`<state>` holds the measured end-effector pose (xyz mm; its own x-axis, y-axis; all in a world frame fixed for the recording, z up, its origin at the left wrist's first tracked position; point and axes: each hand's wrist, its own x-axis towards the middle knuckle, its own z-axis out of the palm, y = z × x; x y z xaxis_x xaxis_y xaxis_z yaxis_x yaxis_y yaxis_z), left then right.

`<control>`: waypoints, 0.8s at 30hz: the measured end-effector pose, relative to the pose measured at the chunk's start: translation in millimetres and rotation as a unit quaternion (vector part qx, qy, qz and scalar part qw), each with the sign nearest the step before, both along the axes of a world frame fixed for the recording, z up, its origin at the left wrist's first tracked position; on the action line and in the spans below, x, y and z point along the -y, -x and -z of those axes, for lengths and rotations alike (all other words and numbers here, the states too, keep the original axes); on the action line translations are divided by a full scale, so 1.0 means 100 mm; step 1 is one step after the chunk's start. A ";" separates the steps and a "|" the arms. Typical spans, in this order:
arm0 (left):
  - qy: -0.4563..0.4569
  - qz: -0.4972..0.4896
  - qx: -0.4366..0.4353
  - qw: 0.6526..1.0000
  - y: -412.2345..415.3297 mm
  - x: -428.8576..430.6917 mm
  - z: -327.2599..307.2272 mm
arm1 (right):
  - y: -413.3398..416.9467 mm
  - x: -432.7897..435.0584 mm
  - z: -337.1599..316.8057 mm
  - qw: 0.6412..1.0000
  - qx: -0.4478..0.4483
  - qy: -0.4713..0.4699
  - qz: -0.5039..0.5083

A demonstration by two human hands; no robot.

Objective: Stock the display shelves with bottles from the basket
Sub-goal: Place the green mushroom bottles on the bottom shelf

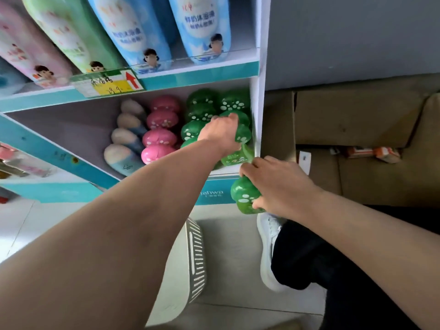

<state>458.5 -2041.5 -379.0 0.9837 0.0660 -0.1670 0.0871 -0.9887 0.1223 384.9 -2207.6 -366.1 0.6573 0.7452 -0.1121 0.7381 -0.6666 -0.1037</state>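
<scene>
My left hand reaches into the lower shelf and grips a green mushroom-capped bottle at the front of the right-hand green row. My right hand holds a second green bottle just outside the shelf's front edge, below the first. More green bottles stand behind, with a pink row and a blue-and-beige row to their left. The white slotted basket sits on the floor under my left forearm, its contents hidden.
The upper shelf holds tall pink, green and blue bottles with a price tag on its edge. Cardboard boxes fill the floor to the right of the shelf's white side panel. My shoe stands beside the basket.
</scene>
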 end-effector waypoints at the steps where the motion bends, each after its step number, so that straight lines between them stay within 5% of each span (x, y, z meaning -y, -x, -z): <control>1: -0.004 0.006 -0.002 1.000 -0.04 0.02 0.02 | 0.00 0.00 -0.01 1.000 -0.001 -0.006 -0.002; 24: -0.024 0.015 0.049 0.998 -0.15 -0.01 0.16 | -0.08 -0.07 0.07 0.999 -0.027 0.015 0.020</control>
